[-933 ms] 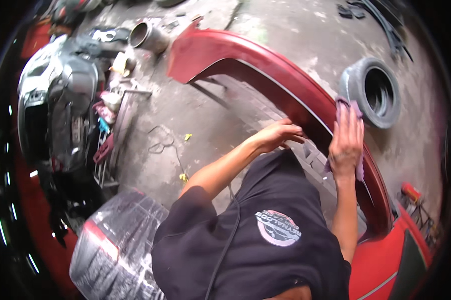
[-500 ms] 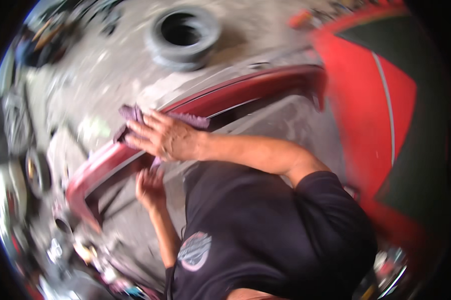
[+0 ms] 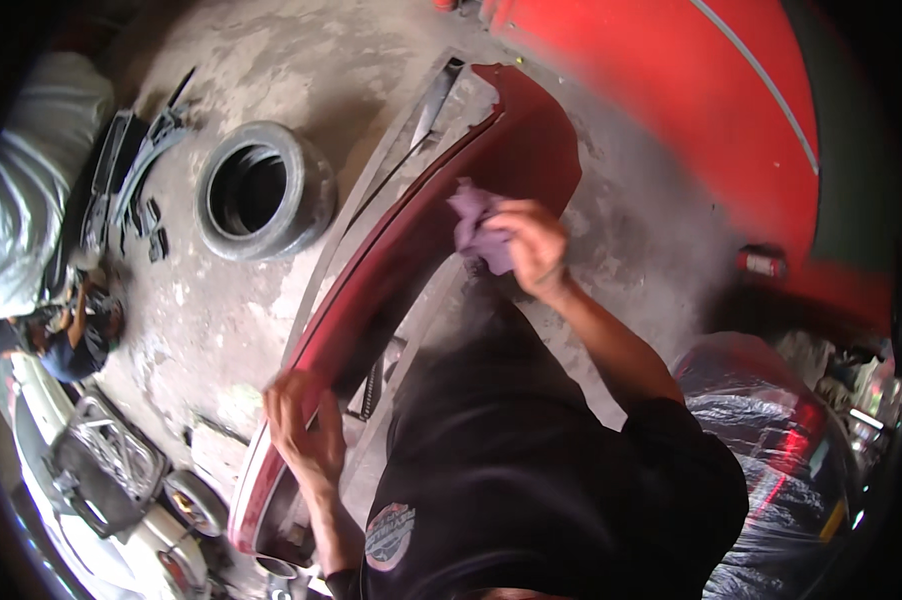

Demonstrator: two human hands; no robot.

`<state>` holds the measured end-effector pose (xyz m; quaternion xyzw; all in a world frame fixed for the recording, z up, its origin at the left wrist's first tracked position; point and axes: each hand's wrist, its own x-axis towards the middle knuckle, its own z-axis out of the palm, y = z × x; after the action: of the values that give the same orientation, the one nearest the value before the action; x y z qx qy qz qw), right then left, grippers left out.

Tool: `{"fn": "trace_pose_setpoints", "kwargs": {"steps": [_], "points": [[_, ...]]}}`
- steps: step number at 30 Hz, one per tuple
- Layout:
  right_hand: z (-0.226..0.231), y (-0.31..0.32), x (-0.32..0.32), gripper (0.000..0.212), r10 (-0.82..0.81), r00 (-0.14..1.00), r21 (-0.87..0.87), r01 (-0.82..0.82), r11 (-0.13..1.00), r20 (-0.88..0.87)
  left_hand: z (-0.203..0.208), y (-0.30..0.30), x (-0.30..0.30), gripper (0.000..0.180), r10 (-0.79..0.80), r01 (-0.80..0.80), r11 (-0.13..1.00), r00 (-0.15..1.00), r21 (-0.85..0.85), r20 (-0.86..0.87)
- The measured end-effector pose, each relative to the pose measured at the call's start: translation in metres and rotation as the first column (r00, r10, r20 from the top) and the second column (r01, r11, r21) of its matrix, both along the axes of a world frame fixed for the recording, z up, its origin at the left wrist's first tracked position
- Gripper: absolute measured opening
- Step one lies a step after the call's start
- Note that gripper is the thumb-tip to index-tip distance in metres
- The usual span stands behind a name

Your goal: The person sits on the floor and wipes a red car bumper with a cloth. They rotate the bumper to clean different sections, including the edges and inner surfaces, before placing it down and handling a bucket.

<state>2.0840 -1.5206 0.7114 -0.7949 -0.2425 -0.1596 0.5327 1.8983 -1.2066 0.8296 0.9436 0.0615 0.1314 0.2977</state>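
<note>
A long dark-red car bumper [image 3: 401, 255] runs diagonally in front of me, from lower left to upper right. My right hand [image 3: 533, 245] is closed on a crumpled purple cloth [image 3: 479, 228], near the bumper's far right part. The cloth hangs over the bumper's lower edge; whether it presses on the surface I cannot tell. Toward the near left end, my left hand [image 3: 306, 425] rests on the bumper's edge, fingers stretched over it and thumb apart.
A stand rail [image 3: 316, 265] runs along the bumper. Stacked tires [image 3: 261, 190] lie on the concrete beyond. At upper right is a red car panel [image 3: 661, 90]; a plastic-wrapped part [image 3: 761, 450] sits at lower right. Another person [image 3: 76, 325] crouches at far left.
My view has turned, so the bumper now slants more steeply. The cloth in my right hand has moved from mid-bumper toward its far right end. My left hand now touches the bumper.
</note>
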Motion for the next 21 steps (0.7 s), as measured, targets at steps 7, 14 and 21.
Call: {"fn": "trace_pose_setpoints", "kwargs": {"steps": [7,14,21], "points": [[-0.179,-0.179,0.038,0.038,-0.072,0.387,0.228,0.672,0.704,-0.919,-0.008,-0.003,0.101,0.060,0.002,-0.111,0.987,0.731,-0.116,-0.682],[-0.188,-0.137,0.060,0.054,0.465,0.438,0.614,0.708,0.349,-0.769,-0.010,-0.010,0.086,0.044,0.130,-0.158,0.987,0.816,-0.002,-0.563],[-0.129,-0.115,0.073,0.035,0.383,0.495,0.626,0.645,0.439,-0.779,0.024,0.010,0.077,0.044,0.151,-0.166,0.986,0.877,0.006,-0.455]]}}
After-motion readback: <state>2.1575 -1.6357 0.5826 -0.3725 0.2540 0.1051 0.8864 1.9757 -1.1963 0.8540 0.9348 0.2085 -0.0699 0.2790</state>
